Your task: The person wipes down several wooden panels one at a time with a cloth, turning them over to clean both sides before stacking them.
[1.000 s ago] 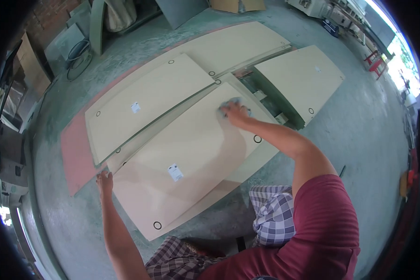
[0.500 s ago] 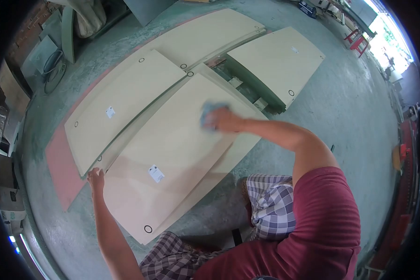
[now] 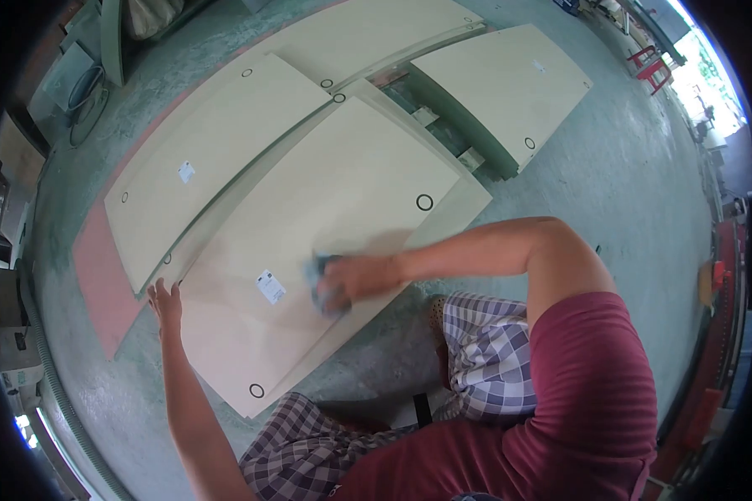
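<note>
My right hand [image 3: 359, 280], blurred by motion, is closed on a blue-grey cloth [image 3: 322, 284]. The cloth lies against the face of a cream-coloured flat panel [image 3: 317, 200], just right of its white label [image 3: 270, 286]. This panel rests on top of other panels and has a black ring mark near each of several corners. My left hand [image 3: 167, 302] is at the panel's left corner, fingers apart and nothing gripped in them. Whether its fingertips press on the edge is hard to make out.
Another cream panel [image 3: 217, 150] lies to the left, with a long panel [image 3: 376, 33] behind it. A stack of panels [image 3: 510, 92] stands at the back right. A pink sheet [image 3: 100, 280] shows underneath. A red stool [image 3: 650, 68] and a ribbed hose [image 3: 54, 392] are farther off.
My right hand has swept the cloth toward me and to the left, from the panel's far part to beside the label. My left hand stays at the left corner. The view has shifted slightly.
</note>
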The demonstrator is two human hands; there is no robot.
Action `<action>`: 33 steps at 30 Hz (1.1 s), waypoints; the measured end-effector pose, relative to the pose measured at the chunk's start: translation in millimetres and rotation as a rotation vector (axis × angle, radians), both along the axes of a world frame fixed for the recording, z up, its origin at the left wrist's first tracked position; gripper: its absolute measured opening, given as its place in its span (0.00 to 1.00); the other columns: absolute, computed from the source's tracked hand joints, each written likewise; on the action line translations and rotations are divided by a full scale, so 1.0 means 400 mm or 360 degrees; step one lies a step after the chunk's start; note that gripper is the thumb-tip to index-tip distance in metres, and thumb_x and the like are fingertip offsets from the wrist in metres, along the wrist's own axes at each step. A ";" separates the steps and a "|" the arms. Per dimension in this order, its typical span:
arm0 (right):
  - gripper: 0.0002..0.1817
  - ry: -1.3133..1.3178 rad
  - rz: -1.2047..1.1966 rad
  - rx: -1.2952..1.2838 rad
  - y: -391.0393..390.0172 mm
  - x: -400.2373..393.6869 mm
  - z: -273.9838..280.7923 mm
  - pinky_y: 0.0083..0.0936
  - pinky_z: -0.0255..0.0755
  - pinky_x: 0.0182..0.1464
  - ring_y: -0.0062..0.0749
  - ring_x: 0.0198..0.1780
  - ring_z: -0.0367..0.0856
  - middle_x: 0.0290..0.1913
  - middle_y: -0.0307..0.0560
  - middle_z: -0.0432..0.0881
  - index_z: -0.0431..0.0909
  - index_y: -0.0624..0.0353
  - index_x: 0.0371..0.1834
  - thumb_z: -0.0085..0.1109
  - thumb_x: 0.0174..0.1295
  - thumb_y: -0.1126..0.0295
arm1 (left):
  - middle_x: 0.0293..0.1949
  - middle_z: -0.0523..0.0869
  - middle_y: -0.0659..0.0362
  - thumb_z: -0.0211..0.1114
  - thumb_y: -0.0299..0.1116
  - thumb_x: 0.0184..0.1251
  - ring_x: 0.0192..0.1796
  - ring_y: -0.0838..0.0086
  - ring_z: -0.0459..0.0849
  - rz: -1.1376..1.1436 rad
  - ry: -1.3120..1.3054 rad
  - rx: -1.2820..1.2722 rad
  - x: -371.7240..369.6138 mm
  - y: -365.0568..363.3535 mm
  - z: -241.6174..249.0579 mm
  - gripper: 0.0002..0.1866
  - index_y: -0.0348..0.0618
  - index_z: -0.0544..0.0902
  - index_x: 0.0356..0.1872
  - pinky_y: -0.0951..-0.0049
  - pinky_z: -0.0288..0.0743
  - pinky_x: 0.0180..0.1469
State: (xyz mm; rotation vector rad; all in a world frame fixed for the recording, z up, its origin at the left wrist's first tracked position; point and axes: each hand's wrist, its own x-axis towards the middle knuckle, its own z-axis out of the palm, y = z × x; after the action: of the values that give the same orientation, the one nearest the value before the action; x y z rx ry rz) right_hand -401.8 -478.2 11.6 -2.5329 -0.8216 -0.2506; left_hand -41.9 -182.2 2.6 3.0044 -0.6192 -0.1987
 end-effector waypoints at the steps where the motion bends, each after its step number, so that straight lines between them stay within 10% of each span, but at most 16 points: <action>1: 0.12 0.0053 -0.0119 0.0147 -0.062 0.015 0.000 0.32 0.68 0.47 0.38 0.50 0.71 0.46 0.43 0.72 0.74 0.45 0.44 0.44 0.57 0.70 | 0.62 0.61 0.45 0.56 0.44 0.63 0.61 0.49 0.63 -0.0098 -0.0141 -0.0058 -0.032 -0.019 0.007 0.26 0.44 0.66 0.59 0.54 0.60 0.60; 4: 0.17 -0.0086 -0.1482 -0.0713 -0.369 -0.013 -0.010 0.37 0.68 0.49 0.46 0.52 0.70 0.49 0.48 0.71 0.72 0.47 0.49 0.46 0.55 0.69 | 0.66 0.54 0.45 0.55 0.45 0.64 0.65 0.46 0.57 -0.0384 -0.0273 -0.0220 -0.108 -0.063 0.018 0.30 0.47 0.59 0.64 0.51 0.57 0.62; 6: 0.19 0.0267 -0.2303 -0.0419 -0.468 0.018 0.024 0.42 0.67 0.51 0.48 0.57 0.67 0.54 0.48 0.69 0.72 0.44 0.52 0.47 0.56 0.67 | 0.67 0.52 0.45 0.55 0.45 0.65 0.66 0.46 0.54 -0.0592 -0.0264 -0.0339 -0.164 -0.111 0.019 0.31 0.48 0.56 0.66 0.49 0.56 0.63; 13: 0.19 -0.0087 -0.0624 -0.0278 -0.134 0.197 -0.002 0.52 0.56 0.60 0.45 0.61 0.61 0.61 0.37 0.62 0.72 0.33 0.53 0.45 0.57 0.65 | 0.69 0.49 0.49 0.55 0.43 0.65 0.69 0.48 0.49 -0.0944 -0.0220 -0.0055 -0.286 -0.184 0.038 0.32 0.50 0.54 0.67 0.46 0.50 0.64; 16: 0.18 -0.0152 -0.0902 -0.0375 -0.206 0.250 -0.015 0.57 0.56 0.57 0.46 0.61 0.61 0.59 0.38 0.65 0.73 0.34 0.51 0.43 0.58 0.66 | 0.69 0.50 0.49 0.54 0.44 0.65 0.70 0.49 0.49 -0.0941 -0.0086 -0.0091 -0.286 -0.179 0.031 0.32 0.50 0.54 0.68 0.45 0.48 0.65; 20: 0.18 -0.0056 -0.2317 -0.0457 -0.421 0.308 -0.080 0.52 0.64 0.50 0.51 0.54 0.69 0.52 0.51 0.72 0.74 0.48 0.50 0.46 0.54 0.69 | 0.69 0.50 0.48 0.51 0.49 0.66 0.70 0.49 0.48 -0.0848 -0.0018 -0.0078 -0.233 -0.104 0.005 0.33 0.50 0.53 0.68 0.46 0.44 0.66; 27: 0.21 -0.0081 -0.0723 -0.0376 -0.160 0.208 0.008 0.50 0.59 0.56 0.47 0.61 0.61 0.62 0.44 0.63 0.70 0.37 0.56 0.47 0.58 0.68 | 0.69 0.50 0.46 0.49 0.54 0.65 0.69 0.46 0.49 -0.0408 -0.0173 0.0028 -0.114 -0.055 0.028 0.34 0.50 0.53 0.68 0.49 0.45 0.67; 29: 0.19 -0.0040 -0.0754 -0.0492 -0.225 0.209 -0.005 0.47 0.60 0.57 0.44 0.61 0.63 0.60 0.43 0.66 0.73 0.40 0.53 0.47 0.58 0.67 | 0.68 0.51 0.45 0.49 0.55 0.65 0.68 0.46 0.50 -0.0274 -0.0209 -0.0080 -0.085 -0.054 0.056 0.33 0.50 0.56 0.67 0.50 0.45 0.67; 33: 0.14 0.0174 -0.2073 -0.0491 -0.611 0.153 -0.126 0.43 0.68 0.50 0.51 0.49 0.74 0.45 0.56 0.77 0.77 0.57 0.44 0.46 0.57 0.71 | 0.68 0.53 0.44 0.47 0.56 0.65 0.68 0.46 0.51 -0.0203 -0.0308 -0.0193 -0.048 -0.046 0.080 0.32 0.48 0.62 0.65 0.51 0.46 0.67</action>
State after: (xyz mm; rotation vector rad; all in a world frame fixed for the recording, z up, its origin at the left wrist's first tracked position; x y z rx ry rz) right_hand -340.5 -722.5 -38.6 -2.9330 1.0015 -0.3802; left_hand -61.3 -200.7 34.7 2.8893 -0.8098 0.1210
